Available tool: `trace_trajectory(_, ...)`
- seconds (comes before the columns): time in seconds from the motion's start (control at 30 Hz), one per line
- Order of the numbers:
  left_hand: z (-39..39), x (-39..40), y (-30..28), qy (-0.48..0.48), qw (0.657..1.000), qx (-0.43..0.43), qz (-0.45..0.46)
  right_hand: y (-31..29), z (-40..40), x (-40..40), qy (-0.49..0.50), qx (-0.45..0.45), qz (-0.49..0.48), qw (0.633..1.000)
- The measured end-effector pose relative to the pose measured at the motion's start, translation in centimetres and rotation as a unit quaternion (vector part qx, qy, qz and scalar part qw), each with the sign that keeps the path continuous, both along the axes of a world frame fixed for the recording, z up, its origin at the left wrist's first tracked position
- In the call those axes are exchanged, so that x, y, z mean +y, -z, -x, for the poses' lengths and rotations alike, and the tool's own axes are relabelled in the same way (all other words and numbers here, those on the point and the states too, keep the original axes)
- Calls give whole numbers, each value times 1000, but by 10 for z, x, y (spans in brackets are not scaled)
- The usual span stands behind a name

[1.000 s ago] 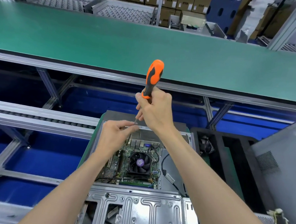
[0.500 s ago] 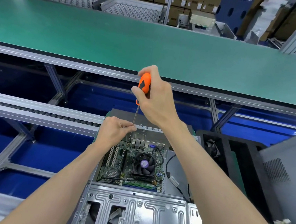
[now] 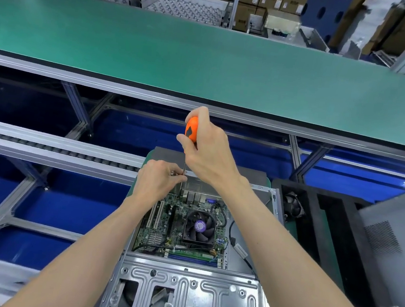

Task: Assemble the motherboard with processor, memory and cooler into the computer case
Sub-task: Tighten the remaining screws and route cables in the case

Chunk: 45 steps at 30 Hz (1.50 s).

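Note:
An open metal computer case (image 3: 181, 293) lies in front of me with a green motherboard (image 3: 163, 226) seated inside. A black cooler fan (image 3: 199, 226) with a purple hub sits on the board, and memory sticks (image 3: 192, 254) lie along its near edge. My right hand (image 3: 209, 151) grips the orange handle of a screwdriver (image 3: 191, 129), held upright over the board's far left corner. My left hand (image 3: 156, 181) pinches the thin shaft near its tip. The tip itself is hidden behind my fingers.
A black foam tray (image 3: 327, 216) holding a fan stands to the right of the case, and a grey case panel (image 3: 392, 243) leans at the far right. A green conveyor belt (image 3: 206, 61) runs across behind. Roller rails (image 3: 47, 147) and blue bins lie to the left.
My right hand slid up over the orange handle and the screwdriver came down toward the board's far corner. My left hand stayed pinching the shaft.

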<state>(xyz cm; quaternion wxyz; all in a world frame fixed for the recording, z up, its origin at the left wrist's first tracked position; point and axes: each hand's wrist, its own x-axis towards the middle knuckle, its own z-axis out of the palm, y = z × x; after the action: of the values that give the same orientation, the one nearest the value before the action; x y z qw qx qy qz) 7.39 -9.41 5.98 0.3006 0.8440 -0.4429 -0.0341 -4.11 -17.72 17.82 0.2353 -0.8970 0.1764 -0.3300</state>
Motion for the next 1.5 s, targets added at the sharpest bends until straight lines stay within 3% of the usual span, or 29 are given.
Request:
trace_trajectory(0.43, -4, -2, 3, 4, 999, 30, -14, 1, -2, 0, 11, 13, -14, 1000)
trace_trajectory(0.63, -4, -1, 3, -6, 999, 51, -11, -16, -5, 1, 32, 128, 133, 982)
trace_trajectory(0.8, -4, 0, 2, -11, 997, 73, -9, -36, -11, 2, -18, 203, 129, 970)
trace_trajectory(0.97, -2, 1, 1, -4, 998, 67, -16, -37, -15, 9, 61, 222, 203, 952)
trace_trajectory(1.13, -1, 1, 2, -2, 997, 71, -20, -47, -10, 6, -23, 259, 140, 955)
trace_trajectory(1.3, 2, 1, 2, 13, 998, 57, -40, -40, -5, 7, 72, 247, 193, 947)
trace_trajectory(1.43, 3, 2, 0, 7, 998, 52, -43, -50, -3, 5, -20, 272, 140, 952)
trace_trajectory(1.5, 3, 2, 0, 7, 998, 44, -47, -50, -4, 6, -10, 269, 141, 953)
